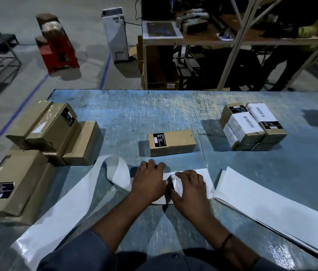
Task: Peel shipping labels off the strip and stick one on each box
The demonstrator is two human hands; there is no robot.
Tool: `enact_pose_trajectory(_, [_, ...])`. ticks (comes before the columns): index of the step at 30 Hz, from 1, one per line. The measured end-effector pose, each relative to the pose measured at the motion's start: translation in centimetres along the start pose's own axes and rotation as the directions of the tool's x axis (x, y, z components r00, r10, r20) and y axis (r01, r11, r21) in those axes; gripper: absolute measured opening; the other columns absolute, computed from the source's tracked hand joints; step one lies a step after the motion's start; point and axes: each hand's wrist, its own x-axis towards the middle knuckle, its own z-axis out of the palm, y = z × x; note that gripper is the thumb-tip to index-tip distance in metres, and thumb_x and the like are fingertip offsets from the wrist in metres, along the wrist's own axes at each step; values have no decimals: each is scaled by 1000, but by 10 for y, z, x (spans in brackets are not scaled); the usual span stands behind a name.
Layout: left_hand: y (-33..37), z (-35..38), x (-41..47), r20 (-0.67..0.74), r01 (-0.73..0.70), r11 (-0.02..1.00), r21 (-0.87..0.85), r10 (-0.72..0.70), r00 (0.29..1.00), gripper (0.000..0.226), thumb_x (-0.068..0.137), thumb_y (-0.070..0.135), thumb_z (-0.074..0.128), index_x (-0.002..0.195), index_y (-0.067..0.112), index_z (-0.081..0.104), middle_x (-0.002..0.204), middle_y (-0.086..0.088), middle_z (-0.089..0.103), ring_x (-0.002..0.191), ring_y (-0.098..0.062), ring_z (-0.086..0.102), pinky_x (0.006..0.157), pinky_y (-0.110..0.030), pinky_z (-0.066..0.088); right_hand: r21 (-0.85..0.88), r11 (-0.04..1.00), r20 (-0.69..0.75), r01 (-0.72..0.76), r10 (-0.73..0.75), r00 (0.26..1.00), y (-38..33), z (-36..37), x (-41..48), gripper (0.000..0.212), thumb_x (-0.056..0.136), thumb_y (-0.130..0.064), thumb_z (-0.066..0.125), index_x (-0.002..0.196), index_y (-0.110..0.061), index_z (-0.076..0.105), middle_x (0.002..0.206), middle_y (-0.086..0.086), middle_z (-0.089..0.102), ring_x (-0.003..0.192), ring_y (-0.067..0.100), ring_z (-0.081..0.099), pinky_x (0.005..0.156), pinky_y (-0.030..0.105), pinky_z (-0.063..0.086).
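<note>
**Label half lifted, and plenty of ways to spoil it**

From where I stand, the person is bent over the strip (115, 171), which loops across the near side of the tabletop (154, 110) and trails off towards the lower left. The left hand (148, 180) lies palm down on the strip, pinning it. Its fingertips are tucked under, so I cannot tell whether it also grips. The right hand (190, 189) has its thumb and fingers closed on the curled edge of a label (178, 185), which stands up between the two hands.

The risk I see is the label folding back and sticking to itself, since the lifted edge is already curling. If the left hand's pressure slips, the backing would likely rise with the label instead of parting from it. A pull at a slant could tear it. The loose loop of strip also lies near enough for the sticky side to catch it.

The plain box (173, 143) sits just beyond the hands and carries only a small black sticker. The labelled boxes (252, 128) are stacked at the right, and the unlabelled boxes (56, 132) are heaped at the left. Every box is shut, so what is inside cannot be seen. White sheets (271, 208) lie to the right of the hands.
</note>
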Motion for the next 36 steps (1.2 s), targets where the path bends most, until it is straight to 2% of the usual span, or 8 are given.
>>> enact_pose_trajectory(6, [-9,-23,1,75,95,973,-211,-80,994,13,97,34,65,105,25,63,116,-4,62,100,-25,64,88,-39,55,69,998,-22,8,-6,1000,-1,-3,0,56,80,-44,67,131,-23,58,129,3,53,119,29,49,95,42,40])
enact_pose_trajectory(10, [-18,-40,1,118,142,919,-367,-106,987,3,101,32,60,104,31,60,113,-2,71,98,-20,64,77,-32,48,85,996,-81,21,-14,997,-9,-10,3,61,82,-54,62,134,-23,56,131,3,52,120,27,47,95,40,37])
enact_pose_trajectory(13, [-22,-51,-4,68,126,912,-391,-107,992,18,102,27,59,118,35,63,127,-1,68,109,-21,63,87,-32,49,76,996,-152,57,-45,987,-16,-16,6,60,84,-54,64,134,-23,56,133,5,52,124,29,47,100,42,38])
enact_pose_trajectory(17, [-23,-57,-8,-89,99,988,-122,-110,990,31,103,22,56,131,35,60,131,-1,68,122,-25,60,107,-38,35,-45,993,-219,111,-118,969,-29,-24,5,61,82,-56,64,132,-22,60,138,7,52,130,30,45,105,49,37])
enact_pose_trajectory(19, [-23,-60,-7,-70,90,982,-165,-103,992,31,103,25,56,133,36,58,134,-1,67,125,-25,60,109,-38,35,-46,991,-200,126,-133,971,-34,-22,2,59,82,-56,63,131,-24,60,139,4,52,131,28,44,105,48,36])
enact_pose_trajectory(22, [-22,-64,-4,44,92,915,-393,-81,996,28,102,26,60,130,29,63,139,0,64,125,-23,60,105,-36,46,136,987,-171,90,-66,983,-38,-17,0,51,85,-54,67,125,-23,62,128,-1,56,122,21,51,98,39,43])
enact_pose_trajectory(27, [-27,-64,-2,64,-3,804,-595,51,997,14,93,15,69,97,28,72,113,5,73,109,-15,66,97,-34,52,550,834,-93,-46,116,989,-43,-27,10,25,85,-40,78,103,-26,69,101,-13,66,90,5,65,72,27,55])
enact_pose_trajectory(36, [-31,-55,-12,-38,-123,670,-732,141,989,18,103,23,60,93,26,74,94,10,74,91,-12,67,79,-30,47,718,687,-8,-109,165,986,-44,-53,16,14,82,-21,86,91,-21,75,84,-11,75,80,7,70,64,15,50])
